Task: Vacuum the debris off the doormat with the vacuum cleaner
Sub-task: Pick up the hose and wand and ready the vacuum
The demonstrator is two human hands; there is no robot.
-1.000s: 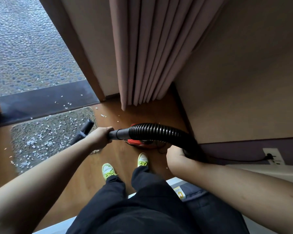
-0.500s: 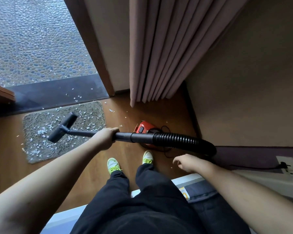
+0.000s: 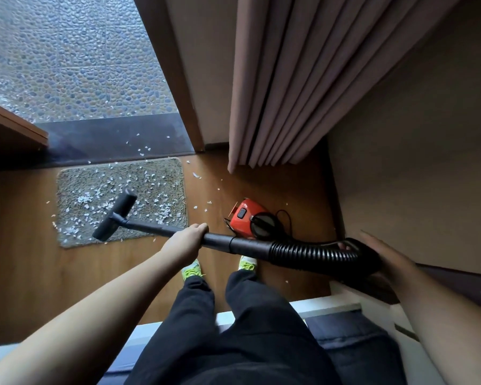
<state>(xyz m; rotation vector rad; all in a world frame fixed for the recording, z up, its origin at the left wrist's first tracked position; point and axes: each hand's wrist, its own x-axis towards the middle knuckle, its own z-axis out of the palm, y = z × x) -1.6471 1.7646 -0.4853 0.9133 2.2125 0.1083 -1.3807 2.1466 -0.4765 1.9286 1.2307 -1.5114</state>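
Note:
A grey doormat (image 3: 165,173) lies on the wooden floor by the door sill, strewn with white flakes of debris (image 3: 85,198). My left hand (image 3: 188,241) grips the black wand (image 3: 150,228) of the vacuum cleaner. The black floor nozzle (image 3: 114,215) is over the mat's middle, slanted; I cannot tell whether it touches the pile. My right hand (image 3: 383,255) rests with straight fingers against the bend of the ribbed black hose (image 3: 311,252). The red vacuum body (image 3: 243,218) sits on the floor right of the mat.
Stray flakes lie on the dark sill (image 3: 139,147) and on the floor (image 3: 206,202) between mat and vacuum. A pink curtain (image 3: 295,87) hangs just behind the vacuum, beside a wall. My feet in green shoes (image 3: 192,269) stand behind the wand. A bed edge (image 3: 331,304) is behind me.
The nozzle has swung out further over the mat. My right hand, which had come off the hose half a second ago, is back against its bend.

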